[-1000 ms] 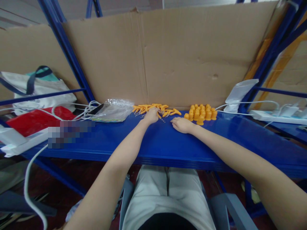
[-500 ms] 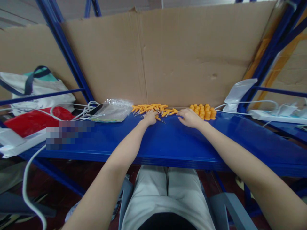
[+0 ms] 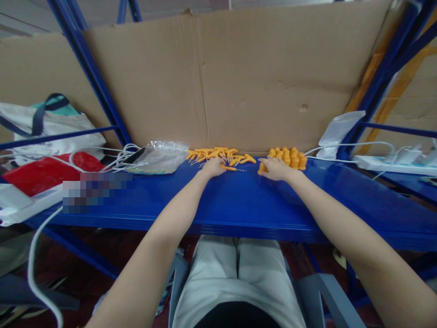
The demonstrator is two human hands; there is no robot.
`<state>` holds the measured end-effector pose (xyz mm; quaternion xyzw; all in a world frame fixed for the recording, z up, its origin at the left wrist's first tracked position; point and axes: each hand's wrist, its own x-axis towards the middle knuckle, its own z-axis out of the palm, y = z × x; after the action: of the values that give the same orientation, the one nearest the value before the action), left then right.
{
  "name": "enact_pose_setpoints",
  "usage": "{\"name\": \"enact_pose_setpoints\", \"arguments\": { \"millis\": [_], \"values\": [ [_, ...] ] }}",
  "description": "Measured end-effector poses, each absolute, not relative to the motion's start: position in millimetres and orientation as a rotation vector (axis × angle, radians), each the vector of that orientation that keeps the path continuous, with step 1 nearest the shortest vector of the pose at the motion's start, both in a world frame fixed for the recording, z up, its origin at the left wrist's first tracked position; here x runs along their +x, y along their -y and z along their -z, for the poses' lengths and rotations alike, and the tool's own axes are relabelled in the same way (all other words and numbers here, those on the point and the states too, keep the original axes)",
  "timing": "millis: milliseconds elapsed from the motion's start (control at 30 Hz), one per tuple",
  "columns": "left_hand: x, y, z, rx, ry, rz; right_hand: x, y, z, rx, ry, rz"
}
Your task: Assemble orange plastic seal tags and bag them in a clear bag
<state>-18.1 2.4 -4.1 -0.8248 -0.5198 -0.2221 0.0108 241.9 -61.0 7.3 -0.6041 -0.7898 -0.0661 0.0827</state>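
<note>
A row of thin orange pieces with small metal chains (image 3: 221, 155) lies at the back of the blue shelf (image 3: 239, 205). My left hand (image 3: 212, 167) rests just in front of them, fingers pinched on one orange chained piece (image 3: 229, 168). To the right stands a cluster of stubby orange caps (image 3: 290, 158). At the cluster's left edge my right hand (image 3: 277, 168) has its fingers closed on one orange cap (image 3: 261, 169).
A cardboard sheet (image 3: 239, 77) backs the shelf. A clear plastic bag (image 3: 159, 157) and a phone lie left of the orange pieces, then white cables, a red pouch (image 3: 44, 171) and a tote bag (image 3: 51, 130). A white power strip (image 3: 392, 165) sits far right.
My right hand has moved right and back from the shelf's middle to the cluster of caps and closed on one. My left hand has drawn a chained piece slightly out of the row.
</note>
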Motion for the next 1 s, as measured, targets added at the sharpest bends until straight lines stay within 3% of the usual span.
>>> {"name": "enact_pose_setpoints", "arguments": {
  "millis": [133, 600, 1000],
  "values": [
    [-14, 10, -4, -2.56, 1.708, 0.681, 241, 65, -8, -1.81, 2.324, 0.18],
    [-8, 10, -5, -2.65, 1.379, 0.88, 219, 60, 2, -1.711, 2.205, 0.072],
    [-10, 11, -7, -2.602, 1.342, 0.905, 218, 75, -10, -1.698, 2.233, 0.354]
  ]
}}
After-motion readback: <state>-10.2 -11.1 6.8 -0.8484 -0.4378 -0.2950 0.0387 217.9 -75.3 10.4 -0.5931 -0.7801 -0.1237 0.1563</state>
